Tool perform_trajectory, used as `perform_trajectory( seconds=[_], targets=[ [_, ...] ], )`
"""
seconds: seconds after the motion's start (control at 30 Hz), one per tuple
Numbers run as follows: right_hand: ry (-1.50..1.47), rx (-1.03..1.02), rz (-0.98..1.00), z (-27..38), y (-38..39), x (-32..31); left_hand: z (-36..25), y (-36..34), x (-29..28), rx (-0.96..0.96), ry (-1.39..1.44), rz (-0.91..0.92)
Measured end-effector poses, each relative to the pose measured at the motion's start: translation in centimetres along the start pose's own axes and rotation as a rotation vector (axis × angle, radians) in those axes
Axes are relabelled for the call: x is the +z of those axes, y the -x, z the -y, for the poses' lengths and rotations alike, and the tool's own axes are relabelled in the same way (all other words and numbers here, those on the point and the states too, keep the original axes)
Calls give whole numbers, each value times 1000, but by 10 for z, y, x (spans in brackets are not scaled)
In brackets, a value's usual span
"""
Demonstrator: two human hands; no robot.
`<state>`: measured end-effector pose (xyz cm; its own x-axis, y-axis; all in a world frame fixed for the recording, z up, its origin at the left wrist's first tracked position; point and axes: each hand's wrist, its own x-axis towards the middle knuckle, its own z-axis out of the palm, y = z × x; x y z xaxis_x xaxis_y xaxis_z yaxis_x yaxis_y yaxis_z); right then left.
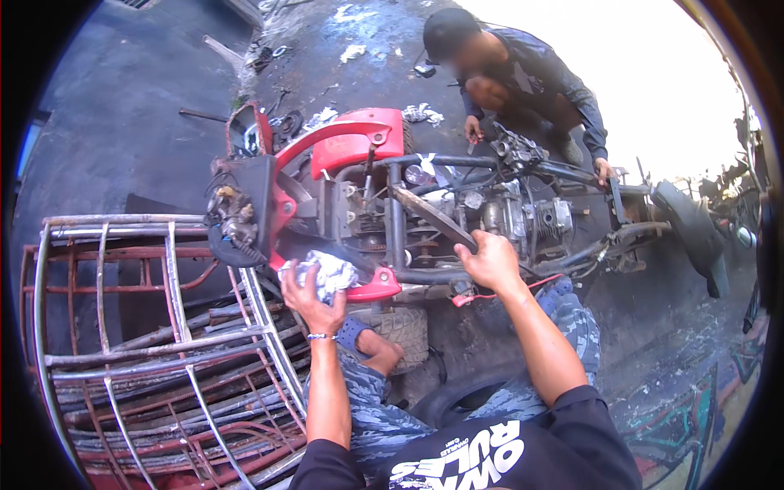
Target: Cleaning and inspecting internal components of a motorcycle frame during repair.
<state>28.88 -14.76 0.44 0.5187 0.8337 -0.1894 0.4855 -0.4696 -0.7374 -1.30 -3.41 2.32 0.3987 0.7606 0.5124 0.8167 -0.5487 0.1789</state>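
Note:
My left hand (312,298) grips a crumpled white cloth (327,271) against the red plastic bodywork (374,286) at the front-left of a stripped vehicle chassis. My right hand (488,260) is closed round a long flat bar (429,214), which slants up and left over the dark tube frame (398,245). To its right sits the exposed engine (547,216), with hoses and a loose-looking metal assembly (514,151) above it. A red fender (347,143) is at the chassis's far side, and a greasy mechanical part (233,216) at its left end.
A co-worker (514,65) crouches across the chassis, one hand on the frame's right end. Welded metal racks (106,355) are stacked at left. A loose tyre (441,392) lies by my legs, a black seat-like piece (690,229) at right, scattered rags (420,114) behind.

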Motion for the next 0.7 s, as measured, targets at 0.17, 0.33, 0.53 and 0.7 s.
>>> perform_trajectory(
  seconds=[0.17, 0.33, 0.53, 0.7],
  targets=[
    [22, 36, 50, -3, 1, 2, 21, 12, 11, -203, 242, -158],
    [20, 45, 56, -12, 3, 2, 21, 10, 25, -288, 323, -193],
    [26, 46, 111, -9, 5, 4, 30, 12, 62, -613, 630, -641],
    [26, -7, 84, -19, 9, 4, 26, 8, 66, -663, 838, -596]
  ],
)
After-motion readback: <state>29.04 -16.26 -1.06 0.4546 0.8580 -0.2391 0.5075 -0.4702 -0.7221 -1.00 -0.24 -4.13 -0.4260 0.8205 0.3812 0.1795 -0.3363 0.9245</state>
